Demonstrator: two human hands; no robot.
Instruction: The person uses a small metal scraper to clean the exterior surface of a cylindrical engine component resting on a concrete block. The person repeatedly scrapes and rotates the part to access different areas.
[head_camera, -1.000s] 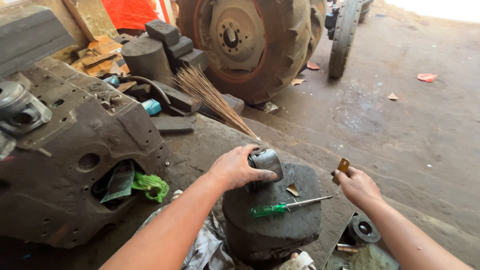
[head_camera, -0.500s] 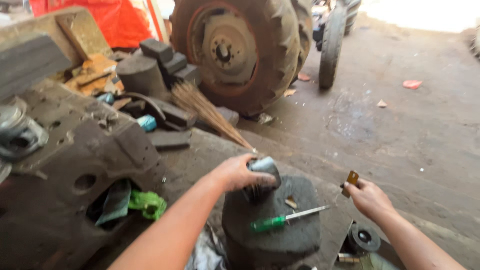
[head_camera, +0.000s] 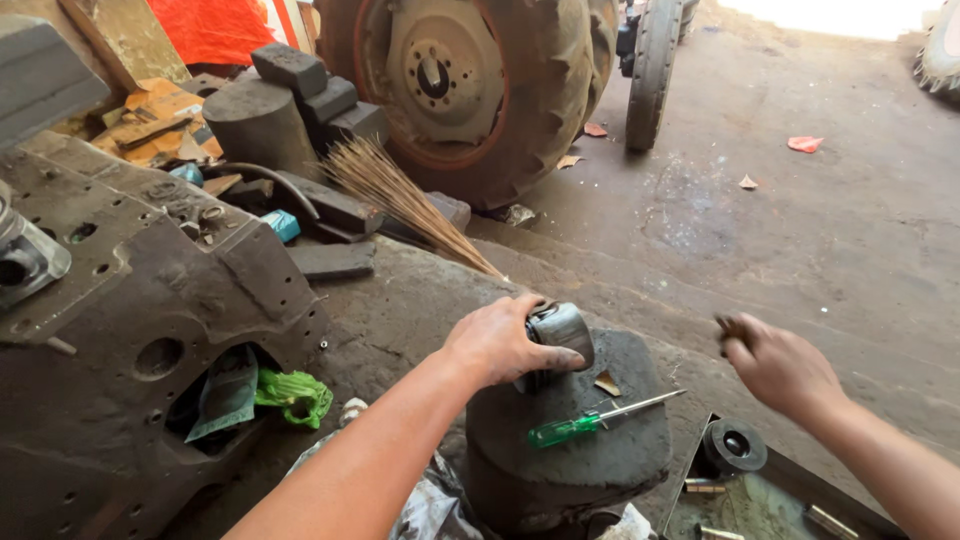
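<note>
My left hand (head_camera: 503, 341) grips a shiny metal piston (head_camera: 560, 332) standing on a dark round metal block (head_camera: 580, 450). A green-handled screwdriver (head_camera: 585, 422) lies on the block's top, just right of the piston, beside a small flat chip (head_camera: 606, 383). My right hand (head_camera: 778, 364) hovers to the right of the block, blurred, with fingers curled; a small dark thing shows at its fingertips, too blurred to identify.
A large dark engine casting (head_camera: 130, 330) fills the left, with green cloth (head_camera: 295, 392) in an opening. A straw broom (head_camera: 400, 200), stacked blocks (head_camera: 300, 90) and a tractor wheel (head_camera: 450, 80) stand behind. A tray (head_camera: 760, 490) with a round part sits low right.
My right hand moved down and right, away from the block, and the yellowish piece it held up is no longer clearly seen. My left hand stays on the piston.
</note>
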